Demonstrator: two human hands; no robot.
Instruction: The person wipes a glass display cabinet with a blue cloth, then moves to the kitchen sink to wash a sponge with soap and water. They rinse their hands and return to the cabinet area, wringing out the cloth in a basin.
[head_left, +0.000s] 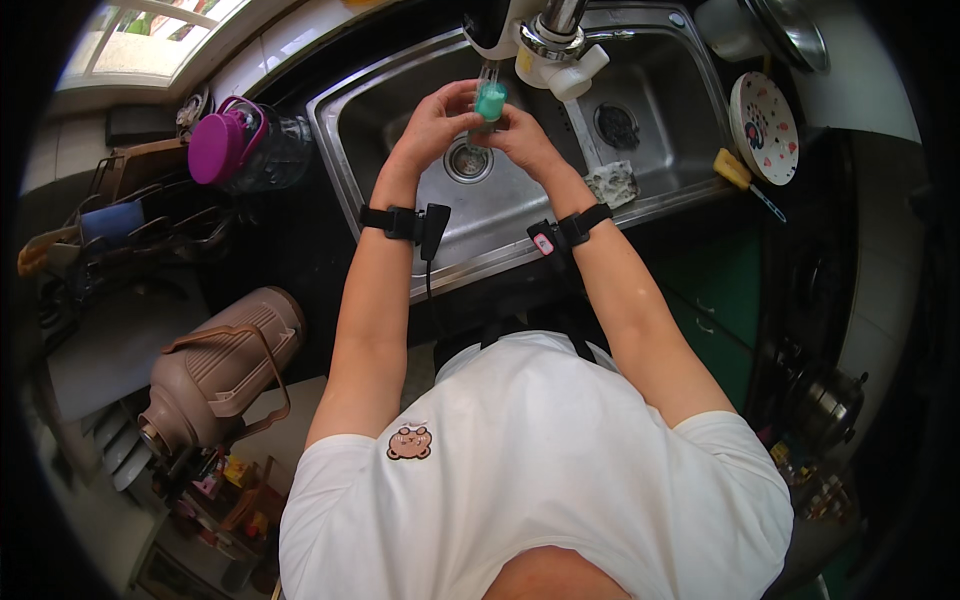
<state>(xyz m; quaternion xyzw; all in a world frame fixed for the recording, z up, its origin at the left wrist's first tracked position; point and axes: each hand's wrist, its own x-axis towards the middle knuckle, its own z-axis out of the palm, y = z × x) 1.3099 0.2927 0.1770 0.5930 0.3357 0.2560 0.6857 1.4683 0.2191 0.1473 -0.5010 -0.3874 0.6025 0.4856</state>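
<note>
A small teal container (491, 103), perhaps a cup or a bottle cap, is under thin streams of water from the white faucet head (491, 37). My left hand (436, 124) grips it from the left, thumb and fingers around its side. From the right, my right hand (523, 141) holds its lower part with bent fingers. Whether there is more of the container below the teal part is hard to tell, as my fingers cover it. Both hands are above the left basin of the steel double sink (510, 206), near its drain strainer (469, 161).
A white-grey sponge (613, 184) lies by the basin divider. On the right are a patterned bowl (763, 127) and a yellow-headed brush (731, 169). A purple-lidded jug (217, 148) and a pinkish thermos flask (225, 367) stand left. A faucet filter (559, 67) hangs overhead.
</note>
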